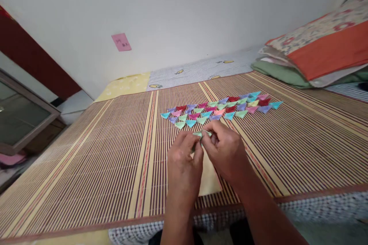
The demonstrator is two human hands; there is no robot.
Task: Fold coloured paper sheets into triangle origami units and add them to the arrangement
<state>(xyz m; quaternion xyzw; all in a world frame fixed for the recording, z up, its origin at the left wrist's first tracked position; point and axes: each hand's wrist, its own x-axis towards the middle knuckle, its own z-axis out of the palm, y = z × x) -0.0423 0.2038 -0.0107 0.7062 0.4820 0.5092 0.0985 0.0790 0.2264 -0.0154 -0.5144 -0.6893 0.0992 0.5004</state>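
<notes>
Between the fingertips of both hands is a small pale green piece of folded paper (197,134). My left hand (184,153) pinches its left side, and my right hand (225,147) pinches the right side. The fingers hide much of the paper. Beneath the hands a pale yellow sheet (209,180) lies on the striped mat (123,153), partly covered by my left forearm. Just beyond the hands, several small folded paper triangles (191,123) in green, blue, red, pink and purple lie in slanting rows, points toward me.
A stack of folded bedding with an orange and floral cover (330,49) sits at the right. A patterned sheet (189,71) shows behind the mat, along the white wall. On the wall is a pink note (121,42). At the far left stands a framed glass panel (23,111).
</notes>
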